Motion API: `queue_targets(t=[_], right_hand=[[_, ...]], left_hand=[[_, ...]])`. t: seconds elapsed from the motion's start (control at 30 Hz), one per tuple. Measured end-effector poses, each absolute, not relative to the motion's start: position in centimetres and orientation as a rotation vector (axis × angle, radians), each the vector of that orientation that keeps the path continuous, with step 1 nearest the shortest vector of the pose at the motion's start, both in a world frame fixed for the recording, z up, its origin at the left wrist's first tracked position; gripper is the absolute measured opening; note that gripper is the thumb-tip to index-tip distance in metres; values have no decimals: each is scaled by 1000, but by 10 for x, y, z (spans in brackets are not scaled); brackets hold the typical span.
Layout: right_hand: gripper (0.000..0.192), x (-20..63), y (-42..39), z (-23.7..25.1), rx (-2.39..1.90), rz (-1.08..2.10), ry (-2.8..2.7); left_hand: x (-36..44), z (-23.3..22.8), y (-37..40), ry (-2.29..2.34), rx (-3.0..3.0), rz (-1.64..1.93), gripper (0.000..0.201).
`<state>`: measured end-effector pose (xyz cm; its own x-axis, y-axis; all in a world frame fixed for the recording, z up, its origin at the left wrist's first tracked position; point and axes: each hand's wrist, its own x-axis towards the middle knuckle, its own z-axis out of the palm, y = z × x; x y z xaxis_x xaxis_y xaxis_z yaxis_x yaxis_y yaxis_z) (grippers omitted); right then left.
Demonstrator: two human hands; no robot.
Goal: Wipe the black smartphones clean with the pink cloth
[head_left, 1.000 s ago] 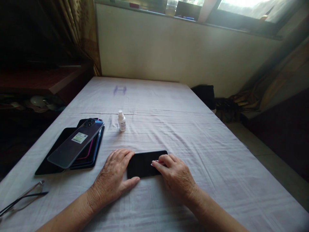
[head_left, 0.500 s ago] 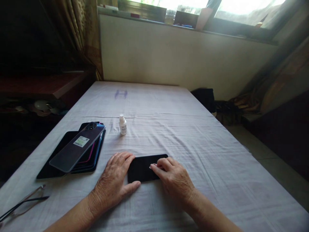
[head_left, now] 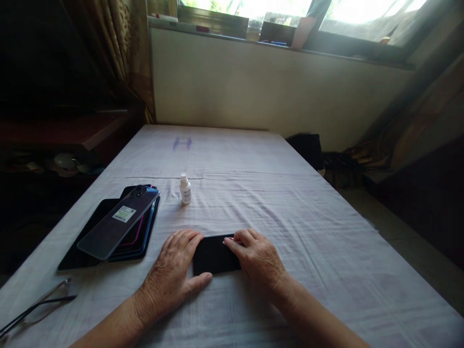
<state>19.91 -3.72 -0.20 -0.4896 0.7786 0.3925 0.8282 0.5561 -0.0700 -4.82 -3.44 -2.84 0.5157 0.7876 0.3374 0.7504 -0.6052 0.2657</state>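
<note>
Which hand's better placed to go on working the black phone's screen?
Probably right. The right hand lies over the black phone with fingertips on the glass; the left hand lies flat at its left end, thumb along the near edge, bracing it.

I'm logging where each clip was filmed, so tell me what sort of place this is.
Probably a room in a home, not a workshop: a cloth-covered table stands against a plain wall, with curtains beside a window sill cluttered with small items.

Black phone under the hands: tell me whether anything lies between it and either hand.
Nothing visible does. The left hand rests against the black phone at its left end, and the right hand lies on its right end.
</note>
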Motion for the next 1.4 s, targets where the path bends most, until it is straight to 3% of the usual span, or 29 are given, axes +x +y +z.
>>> queue_targets(t=[1.0, 1.4], right_hand=[[20, 188, -24, -3, -1344, -175, -2394], [32, 212, -53, 2, -1297, -72, -2153]], left_hand=[[-46, -27, -34, 1335, 2661, 681, 69], [-40, -25, -37, 1443, 2693, 801, 69]])
